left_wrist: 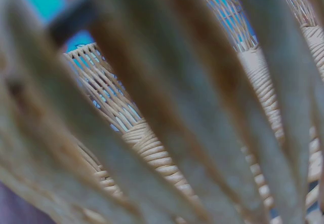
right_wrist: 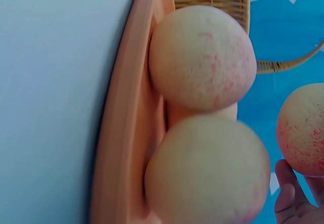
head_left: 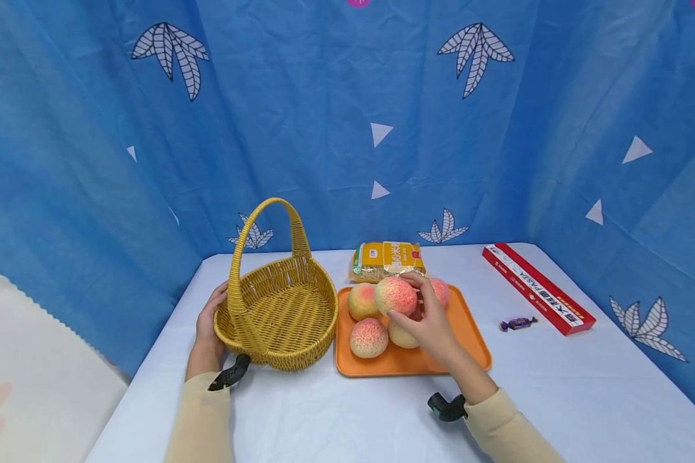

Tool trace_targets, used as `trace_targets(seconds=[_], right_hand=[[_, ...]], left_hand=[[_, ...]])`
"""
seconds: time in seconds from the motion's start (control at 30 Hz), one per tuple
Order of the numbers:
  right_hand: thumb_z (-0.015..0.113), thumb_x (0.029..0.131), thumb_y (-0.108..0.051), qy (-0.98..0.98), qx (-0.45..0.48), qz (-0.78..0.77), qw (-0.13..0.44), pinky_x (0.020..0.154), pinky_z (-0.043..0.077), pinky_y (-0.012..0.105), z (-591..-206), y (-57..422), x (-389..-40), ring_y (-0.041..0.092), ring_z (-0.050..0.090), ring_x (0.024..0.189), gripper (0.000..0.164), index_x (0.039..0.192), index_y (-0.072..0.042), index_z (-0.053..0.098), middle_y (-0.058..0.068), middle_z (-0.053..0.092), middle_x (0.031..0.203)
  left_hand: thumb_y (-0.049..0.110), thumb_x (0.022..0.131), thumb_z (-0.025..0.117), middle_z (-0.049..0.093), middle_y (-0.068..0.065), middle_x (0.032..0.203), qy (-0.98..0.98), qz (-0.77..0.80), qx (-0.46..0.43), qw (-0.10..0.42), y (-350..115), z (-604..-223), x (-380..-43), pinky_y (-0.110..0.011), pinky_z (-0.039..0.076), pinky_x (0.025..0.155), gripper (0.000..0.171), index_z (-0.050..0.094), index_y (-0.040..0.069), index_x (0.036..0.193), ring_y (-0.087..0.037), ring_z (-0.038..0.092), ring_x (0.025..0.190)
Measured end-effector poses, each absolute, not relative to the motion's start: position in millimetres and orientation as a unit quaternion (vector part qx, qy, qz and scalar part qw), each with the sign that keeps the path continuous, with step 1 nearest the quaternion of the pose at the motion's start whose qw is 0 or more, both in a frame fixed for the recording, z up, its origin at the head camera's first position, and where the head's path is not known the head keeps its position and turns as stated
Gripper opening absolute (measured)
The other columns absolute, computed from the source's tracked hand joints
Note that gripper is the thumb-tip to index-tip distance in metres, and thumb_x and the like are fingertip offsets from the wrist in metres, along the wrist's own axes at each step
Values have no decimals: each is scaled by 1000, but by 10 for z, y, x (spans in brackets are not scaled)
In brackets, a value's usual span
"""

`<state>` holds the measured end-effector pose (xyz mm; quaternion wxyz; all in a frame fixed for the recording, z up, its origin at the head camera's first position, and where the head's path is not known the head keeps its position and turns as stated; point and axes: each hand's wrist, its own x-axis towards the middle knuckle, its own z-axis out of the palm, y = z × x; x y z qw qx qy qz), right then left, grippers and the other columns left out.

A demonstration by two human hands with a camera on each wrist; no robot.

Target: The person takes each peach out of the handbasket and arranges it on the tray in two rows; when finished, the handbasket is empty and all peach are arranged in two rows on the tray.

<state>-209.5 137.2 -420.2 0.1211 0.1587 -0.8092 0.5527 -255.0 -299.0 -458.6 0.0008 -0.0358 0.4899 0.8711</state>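
A pink-and-cream peach (head_left: 395,296) is held between the thumb and fingers of my right hand (head_left: 431,321), above an orange tray (head_left: 440,365). In the right wrist view, the held peach (right_wrist: 306,133) shows at the right edge. Several peaches lie on the tray, including a speckled one (head_left: 369,338) at the front and a yellowish one (head_left: 363,301) behind it. My left hand (head_left: 208,318) rests against the outer left side of a yellow wicker basket (head_left: 289,318) with a tall handle; its thumb is hidden. Blurred basket weave (left_wrist: 167,82) fills the left wrist view.
Behind the tray lies a yellow bag of dry food (head_left: 385,260). A long red pasta box (head_left: 538,289) lies at the back right, with a purple wrapped candy (head_left: 518,324) beside it. Blue curtains (head_left: 324,128) hang behind the white-covered table (head_left: 324,424).
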Motion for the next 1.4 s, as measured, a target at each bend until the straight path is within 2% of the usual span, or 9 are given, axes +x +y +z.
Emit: trace_targets(seconds=[0.3, 0.5, 0.7, 0.83, 0.93, 1.1, 1.17, 1.33, 1.4], right_hand=[[78, 88, -28, -827, 137, 528, 137, 86, 46, 34, -4253, 1603, -2108, 18, 45, 112, 68, 146, -28, 43, -1, 47, 140], [76, 89, -33, -833, 104, 527, 132, 88, 45, 28, -4264, 1739, -2071, 17, 44, 115, 67, 148, -30, 42, 1, 46, 143], [76, 89, -34, -842, 71, 514, 147, 82, 43, 27, -4281, 1862, -2051, 15, 43, 112, 68, 148, -29, 44, 4, 48, 141], [75, 90, -34, -842, 56, 516, 149, 81, 43, 20, -4305, 1953, -2054, 15, 43, 112, 69, 149, -27, 42, 5, 47, 142], [74, 91, -34, -845, 45, 512, 146, 85, 42, 14, -4337, 2026, -2063, 16, 44, 119, 69, 150, -27, 41, 7, 45, 146], [73, 90, -40, -857, 27, 497, 131, 93, 42, 24, -4401, 2139, -2060, 23, 42, 129, 72, 151, -26, 38, 9, 40, 151], [73, 90, -42, -861, 26, 491, 126, 91, 43, 27, -4425, 2179, -2054, 25, 42, 128, 73, 151, -24, 38, 10, 39, 152], [74, 89, -40, -874, 39, 470, 115, 90, 45, 24, -4475, 2255, -2044, 24, 42, 124, 74, 151, -21, 38, 11, 40, 151], [75, 89, -39, -878, 43, 465, 108, 94, 47, 31, -4492, 2276, -2043, 26, 42, 124, 74, 150, -19, 39, 13, 41, 149]], left_hand=[[23, 109, 31, 62, 18, 117, 488, 872, -31, -4, -2999, -4603, -2563, -13, 48, 94, 32, 44, 27, 138, 0, 57, 107], [23, 109, 31, 62, 18, 118, 484, 874, -30, -5, -3003, -4612, -2561, -13, 48, 94, 31, 44, 27, 137, 0, 57, 108], [23, 109, 32, 61, 18, 119, 492, 870, -30, -8, -2989, -4605, -2559, -13, 47, 95, 31, 44, 27, 138, 0, 57, 109], [24, 109, 32, 61, 18, 119, 496, 868, -33, -8, -2983, -4601, -2560, -13, 47, 95, 32, 43, 27, 139, 0, 56, 109], [24, 109, 32, 60, 19, 120, 499, 866, -36, -8, -2982, -4606, -2560, -13, 47, 96, 32, 43, 27, 139, 0, 55, 110], [23, 109, 30, 61, 18, 119, 497, 867, -29, -8, -2983, -4624, -2560, -13, 47, 95, 32, 45, 28, 137, 0, 56, 108], [22, 110, 30, 61, 17, 118, 491, 871, -24, -6, -2986, -4629, -2562, -14, 48, 94, 32, 45, 28, 137, 0, 57, 107], [22, 110, 29, 61, 18, 118, 488, 872, -29, -6, -2988, -4622, -2565, -14, 48, 94, 33, 43, 27, 139, 0, 57, 107], [22, 109, 29, 61, 18, 118, 489, 872, -35, -7, -2986, -4614, -2563, -13, 47, 94, 33, 42, 27, 140, 0, 56, 108]])
